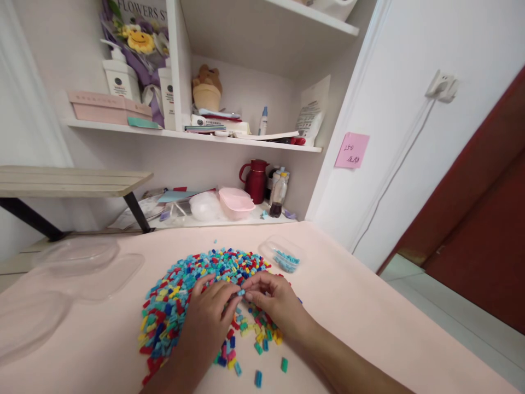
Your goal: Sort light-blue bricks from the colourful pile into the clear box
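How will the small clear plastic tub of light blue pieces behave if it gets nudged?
The small clear plastic tub looks thin-walled and nearly empty, so it is probably light and would slide on the pink table. Its low, wide shape probably resists tipping, but its light blue pieces could scatter.

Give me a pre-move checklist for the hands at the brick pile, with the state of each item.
1. Small blue piece pinched between both hands' fingertips: ok.
2. Left hand resting on the pile of coloured bricks: ok.
3. Right hand clear of the small clear container: ok.
4. Container already holding only blue pieces: ok, as far as visible.
5. Loose bricks strayed from the pile toward the near table edge: not ok.
6. Clear lids on the left lying apart from the pile: ok.
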The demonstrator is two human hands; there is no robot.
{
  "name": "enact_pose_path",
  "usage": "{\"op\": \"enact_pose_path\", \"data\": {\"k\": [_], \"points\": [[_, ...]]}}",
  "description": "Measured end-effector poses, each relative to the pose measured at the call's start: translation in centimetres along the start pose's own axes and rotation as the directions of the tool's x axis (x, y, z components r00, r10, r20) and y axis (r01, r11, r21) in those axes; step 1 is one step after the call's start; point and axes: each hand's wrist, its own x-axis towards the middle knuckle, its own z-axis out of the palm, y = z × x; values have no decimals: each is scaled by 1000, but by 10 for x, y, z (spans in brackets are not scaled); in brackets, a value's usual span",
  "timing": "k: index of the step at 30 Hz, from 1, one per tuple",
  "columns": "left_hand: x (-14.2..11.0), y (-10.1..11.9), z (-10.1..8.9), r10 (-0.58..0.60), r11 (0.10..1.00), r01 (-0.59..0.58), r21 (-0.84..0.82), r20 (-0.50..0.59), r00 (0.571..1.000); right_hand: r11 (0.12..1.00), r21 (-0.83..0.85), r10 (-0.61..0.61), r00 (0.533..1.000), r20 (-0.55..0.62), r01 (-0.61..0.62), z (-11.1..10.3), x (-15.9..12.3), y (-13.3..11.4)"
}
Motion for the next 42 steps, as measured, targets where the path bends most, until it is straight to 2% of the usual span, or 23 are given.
{"op": "enact_pose_path", "data": {"k": [7,11,22,25,28,31,34,37,42], "points": [[-2,-1,1,-6,1000,6,-7,1,1000,970,-186,-156,988,7,154,1,-5,0],[-3,-3,3,4,1000,-4,-7,3,1000,948,-281,-171,984,-51,151,1,-6,-5],[-1,-4,1,48,999,-48,-6,-6,999,881,-432,-243,968,-61,193,1,-4,-9],[0,-6,1,35,999,-35,12,-32,999,831,-510,-328,937,-123,224,-13,0,-17],[-1,-7,0,7,1000,-7,19,-31,1000,792,-576,-413,873,-260,203,-37,5,-26],[-1,-7,-1,2,1000,-1,13,-30,1000,794,-591,-438,806,-398,141,-63,10,-31],[-1,-6,-1,-2,1000,2,7,-43,999,817,-569,-430,759,-488,97,-82,14,-28],[-1,-6,-1,-12,1000,12,10,-49,999,827,-556,-425,733,-531,77,-91,17,-21],[0,-4,-3,-41,999,42,8,-74,996,843,-534,-406,727,-554,64,-91,19,-15]]}}
